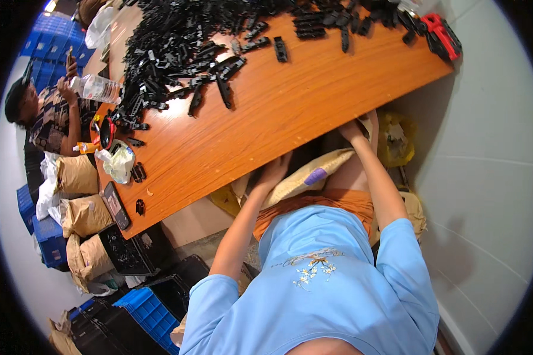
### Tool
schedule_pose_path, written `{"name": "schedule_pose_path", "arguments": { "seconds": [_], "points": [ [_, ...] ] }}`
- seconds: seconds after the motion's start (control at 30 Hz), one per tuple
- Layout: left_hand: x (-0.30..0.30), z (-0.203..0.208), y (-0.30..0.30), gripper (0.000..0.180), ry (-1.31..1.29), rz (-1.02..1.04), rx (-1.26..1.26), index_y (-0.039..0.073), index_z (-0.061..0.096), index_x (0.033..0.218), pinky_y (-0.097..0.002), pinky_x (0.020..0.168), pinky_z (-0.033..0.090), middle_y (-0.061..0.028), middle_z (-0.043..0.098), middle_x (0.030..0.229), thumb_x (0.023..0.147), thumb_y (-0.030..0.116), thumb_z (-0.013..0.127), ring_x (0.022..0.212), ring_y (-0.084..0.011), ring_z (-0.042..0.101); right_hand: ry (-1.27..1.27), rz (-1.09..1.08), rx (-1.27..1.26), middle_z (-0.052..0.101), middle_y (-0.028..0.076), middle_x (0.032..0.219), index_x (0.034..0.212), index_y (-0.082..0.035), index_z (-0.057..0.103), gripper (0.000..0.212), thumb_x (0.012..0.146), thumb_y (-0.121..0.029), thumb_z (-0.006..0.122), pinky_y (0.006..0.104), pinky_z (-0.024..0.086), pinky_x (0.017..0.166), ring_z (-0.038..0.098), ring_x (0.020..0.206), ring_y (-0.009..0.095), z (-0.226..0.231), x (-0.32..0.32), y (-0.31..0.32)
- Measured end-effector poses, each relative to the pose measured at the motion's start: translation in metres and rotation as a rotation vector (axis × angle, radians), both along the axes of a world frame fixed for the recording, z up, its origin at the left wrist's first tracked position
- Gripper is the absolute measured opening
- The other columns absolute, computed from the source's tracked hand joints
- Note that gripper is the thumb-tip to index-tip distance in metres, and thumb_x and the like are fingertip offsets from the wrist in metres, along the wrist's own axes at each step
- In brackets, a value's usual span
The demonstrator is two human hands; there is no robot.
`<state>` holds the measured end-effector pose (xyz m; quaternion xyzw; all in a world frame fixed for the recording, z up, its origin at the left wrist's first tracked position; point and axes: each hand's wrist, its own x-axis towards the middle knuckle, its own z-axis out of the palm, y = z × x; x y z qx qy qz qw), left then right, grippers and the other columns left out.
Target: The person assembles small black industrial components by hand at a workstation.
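Observation:
An open woven sack (305, 176), pale with a purple patch, lies over my lap below the near edge of the wooden table (266, 130). At the left side of its dark mouth is my left hand (273, 171), touching the sack. My right hand (352, 130) reaches to the far right side of the mouth, beside an upright flap. The table's edge and the sack hide most of the fingers on both hands, so their grip does not show. What lies inside the sack is too dark to make out.
Black plastic parts (177, 59) are heaped across the table's far side. A red-and-black tool (441, 36) lies at the right corner, a phone (116, 205) at the left. A yellow bag (395, 139) hangs right. Paper sacks (86, 216) and crates stand left, near another person (53, 118).

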<state>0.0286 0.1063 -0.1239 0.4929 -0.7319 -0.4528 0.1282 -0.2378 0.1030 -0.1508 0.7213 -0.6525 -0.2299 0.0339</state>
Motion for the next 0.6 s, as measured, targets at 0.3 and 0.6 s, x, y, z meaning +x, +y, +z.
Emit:
{"name": "schedule_pose_path", "arguments": {
  "seconds": [0.3,0.6],
  "points": [
    [0.043,0.165,0.015,0.056,0.26,-0.709,0.488,0.001,0.045,0.137,-0.0348,0.106,0.036,-0.0188,0.048,0.138,0.096,0.038,0.053,0.128,-0.0297,0.047,-1.124,-0.011,0.502,0.067,0.023,0.096,0.101,0.004,0.064,0.036,0.087,-0.029,0.062,0.0449,0.049,0.083,0.064,0.095,0.036,0.192,0.023,0.018],
    [0.003,0.204,-0.046,0.035,0.378,-0.29,0.101,-0.002,0.055,0.121,-0.0375,0.096,0.045,-0.0179,0.06,0.12,0.095,0.022,0.054,0.112,-0.0292,0.058,-0.819,-0.135,-0.762,0.052,0.015,0.105,0.111,-0.002,0.053,0.041,0.084,-0.028,0.07,0.042,0.049,0.081,0.055,0.099,0.035,0.165,0.077,-0.131]
  ]
}}
